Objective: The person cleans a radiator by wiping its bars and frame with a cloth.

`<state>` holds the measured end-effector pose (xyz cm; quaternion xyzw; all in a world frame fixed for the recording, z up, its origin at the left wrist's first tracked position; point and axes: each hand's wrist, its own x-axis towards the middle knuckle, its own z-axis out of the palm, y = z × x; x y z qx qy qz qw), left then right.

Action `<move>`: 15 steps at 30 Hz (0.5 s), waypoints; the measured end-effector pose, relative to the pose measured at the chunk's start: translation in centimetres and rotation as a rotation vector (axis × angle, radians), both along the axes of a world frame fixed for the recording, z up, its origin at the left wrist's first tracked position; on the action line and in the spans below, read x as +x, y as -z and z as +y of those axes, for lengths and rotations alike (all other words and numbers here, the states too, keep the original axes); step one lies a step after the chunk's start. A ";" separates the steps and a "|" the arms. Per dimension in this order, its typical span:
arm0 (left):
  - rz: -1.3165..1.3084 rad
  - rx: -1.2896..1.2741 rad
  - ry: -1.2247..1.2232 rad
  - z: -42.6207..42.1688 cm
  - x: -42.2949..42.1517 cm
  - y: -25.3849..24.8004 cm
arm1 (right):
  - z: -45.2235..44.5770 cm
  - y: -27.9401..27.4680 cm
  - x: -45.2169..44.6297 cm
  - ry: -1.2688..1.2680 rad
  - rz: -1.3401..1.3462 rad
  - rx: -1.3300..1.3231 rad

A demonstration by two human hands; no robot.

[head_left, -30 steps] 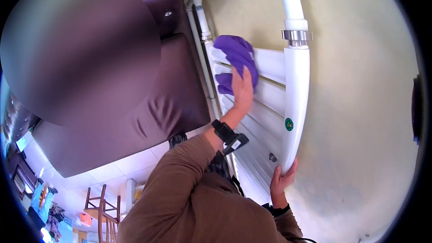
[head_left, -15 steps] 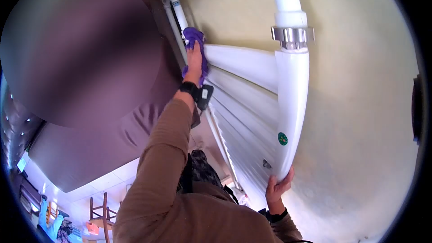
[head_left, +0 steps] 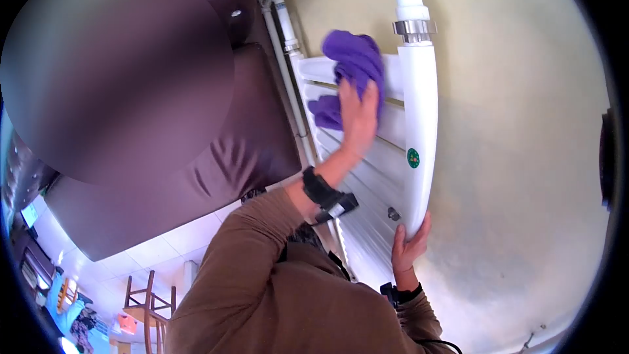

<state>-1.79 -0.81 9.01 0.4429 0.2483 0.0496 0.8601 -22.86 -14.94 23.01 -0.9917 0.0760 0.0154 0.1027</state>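
Note:
My left hand (head_left: 358, 118) holds a bunched purple cloth (head_left: 359, 59) over the upper fins of a white radiator (head_left: 419, 105). Its fingers are partly hidden by the cloth, which hangs loose on both sides. Lower down, my right hand (head_left: 411, 249) grips the radiator's rounded top rail, thumb on the near side and fingers on the wall side. A round green sticker (head_left: 413, 158) marks the rail, and a small metal fitting (head_left: 393, 214) sits near my right thumb. Both wrists wear black bands.
A brown leather sofa (head_left: 262, 118) stands close on the left. White pipes (head_left: 283, 19) and a metal clamp (head_left: 415, 28) join the radiator, which runs along a pale wall (head_left: 511, 157). Wooden chairs (head_left: 149, 305) and a person in blue (head_left: 65, 311) appear at lower left.
My left hand and the cloth have moved right, from the radiator's far left edge to over its fins. My right hand still grips the rail.

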 end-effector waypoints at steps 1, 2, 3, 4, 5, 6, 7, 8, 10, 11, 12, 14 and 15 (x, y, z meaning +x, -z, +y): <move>-0.092 -0.056 0.048 0.7 -0.8 -2.4 | 0.0 0.0 0.0 -0.015 -0.005 0.005; -0.035 -0.025 0.025 -0.1 -1.7 -4.0 | 0.0 0.0 -0.1 -0.016 -0.006 -0.021; -0.086 0.037 0.075 0.1 -2.8 -5.4 | -0.1 0.1 -0.1 -0.017 -0.006 -0.047; -0.153 -0.047 0.019 0.6 -3.1 -7.2 | -0.1 0.2 0.0 -0.028 -0.003 -0.044; -0.170 -0.035 0.005 0.6 -3.9 -7.9 | -0.1 0.2 -0.1 -0.023 -0.009 -0.044; -0.186 -0.024 -0.007 0.5 -4.6 -8.3 | 0.0 0.2 -0.2 -0.014 -0.015 -0.045; -0.182 -0.022 -0.009 0.3 -5.2 -8.2 | 0.1 0.2 -0.1 -0.017 -0.011 -0.044; -0.165 -0.057 0.015 0.0 -5.9 -7.9 | 0.2 0.1 0.0 -0.001 -0.004 -0.032; -0.143 -0.096 0.039 -1.7 -7.1 -5.9 | 0.2 0.0 0.0 0.016 0.008 -0.025; -0.066 0.061 0.092 -3.3 -7.8 -3.9 | 0.1 0.2 -0.1 0.018 0.002 -0.042; 0.010 0.215 0.147 -3.8 -8.0 -3.1 | -0.1 0.3 -0.2 0.021 -0.004 -0.061; 0.038 0.186 0.094 -4.5 -7.7 -1.6 | -0.4 0.4 -0.2 0.025 0.000 -0.074; 0.071 0.167 0.040 -4.4 -7.5 -0.8 | -0.4 0.4 -0.4 0.028 0.008 -0.077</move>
